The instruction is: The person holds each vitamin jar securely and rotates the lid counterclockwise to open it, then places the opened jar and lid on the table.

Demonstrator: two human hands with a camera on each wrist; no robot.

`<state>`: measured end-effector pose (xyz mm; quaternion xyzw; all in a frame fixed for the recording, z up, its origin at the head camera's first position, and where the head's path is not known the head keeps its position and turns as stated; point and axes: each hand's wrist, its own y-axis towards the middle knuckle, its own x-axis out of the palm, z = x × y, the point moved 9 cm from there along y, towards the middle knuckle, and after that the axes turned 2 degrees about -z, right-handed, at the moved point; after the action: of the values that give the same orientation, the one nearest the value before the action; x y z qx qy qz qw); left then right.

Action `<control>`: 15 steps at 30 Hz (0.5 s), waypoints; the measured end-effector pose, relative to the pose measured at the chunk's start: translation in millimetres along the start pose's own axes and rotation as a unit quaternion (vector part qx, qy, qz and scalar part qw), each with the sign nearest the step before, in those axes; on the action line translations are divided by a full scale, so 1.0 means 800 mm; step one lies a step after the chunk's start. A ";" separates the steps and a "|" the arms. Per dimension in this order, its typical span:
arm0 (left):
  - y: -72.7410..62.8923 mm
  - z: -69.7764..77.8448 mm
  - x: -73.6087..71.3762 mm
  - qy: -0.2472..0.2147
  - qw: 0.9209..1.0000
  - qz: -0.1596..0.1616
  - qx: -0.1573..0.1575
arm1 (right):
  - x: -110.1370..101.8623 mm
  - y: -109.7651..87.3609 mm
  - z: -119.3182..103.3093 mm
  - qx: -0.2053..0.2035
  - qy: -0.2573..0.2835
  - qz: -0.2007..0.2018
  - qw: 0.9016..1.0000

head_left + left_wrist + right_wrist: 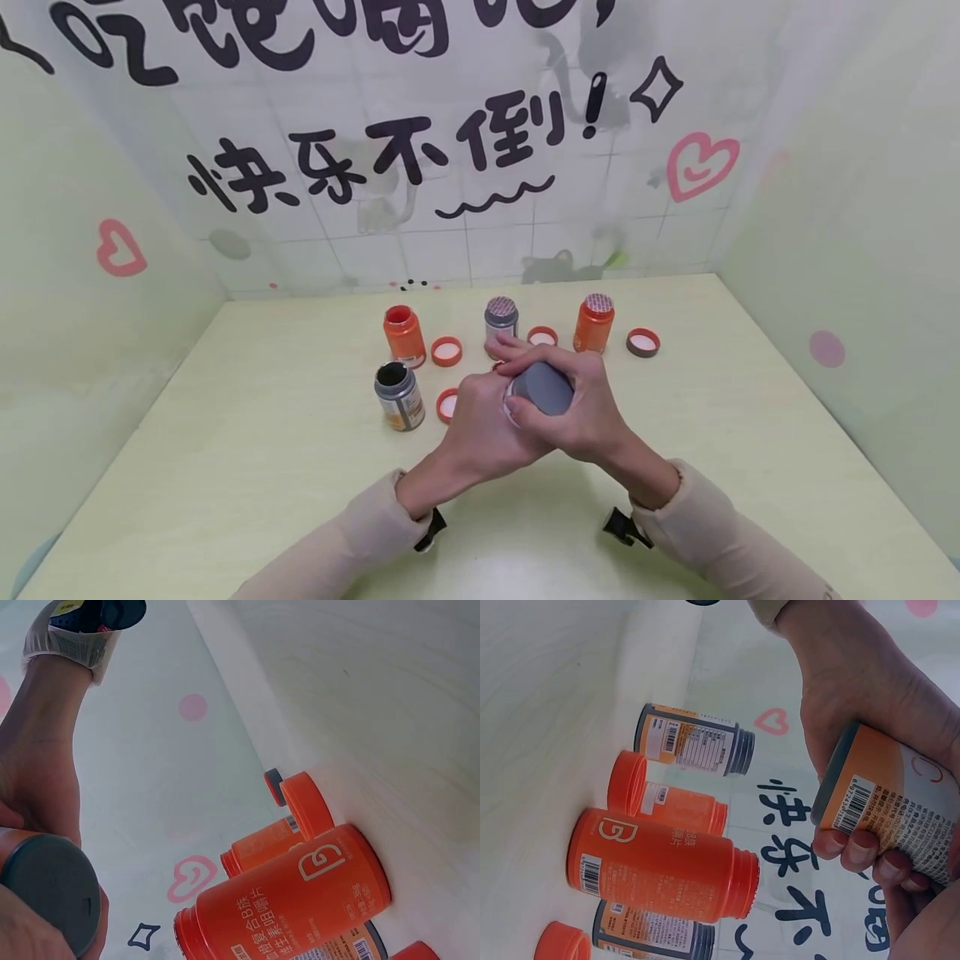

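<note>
A supplement bottle with a grey base and an orange-and-white label is held in both hands, tilted with its base towards the head camera. My left hand grips it from the left. My right hand wraps it from the right, thumb near the base. In the right wrist view, fingers curl round the label. The bottle's mouth end is hidden by the hands. Below the hands, a larger-looking orange bottle stands uncapped; the hands mostly cover it in the head view.
Behind stand an open orange bottle, an open grey bottle, a foil-sealed grey bottle and a foil-sealed orange bottle. Several upturned caps, among them an orange cap and a grey cap, lie beside them. Walls border the table.
</note>
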<state>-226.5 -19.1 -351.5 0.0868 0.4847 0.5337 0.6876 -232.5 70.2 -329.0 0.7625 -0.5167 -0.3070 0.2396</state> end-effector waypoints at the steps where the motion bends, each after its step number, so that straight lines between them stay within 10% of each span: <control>1: 0.000 0.000 0.000 -0.001 1.000 -0.001 0.001 | 0.000 0.000 0.000 -0.002 0.004 -0.002 1.000; 15: 0.001 0.002 -0.001 -0.007 1.000 0.016 0.010 | 0.004 0.003 0.002 0.024 -0.007 -0.032 0.999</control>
<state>-225.8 -18.9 -349.6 0.1054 0.4834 0.5394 0.6814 -234.2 66.4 -328.9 0.7821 -0.5008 -0.3075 0.2071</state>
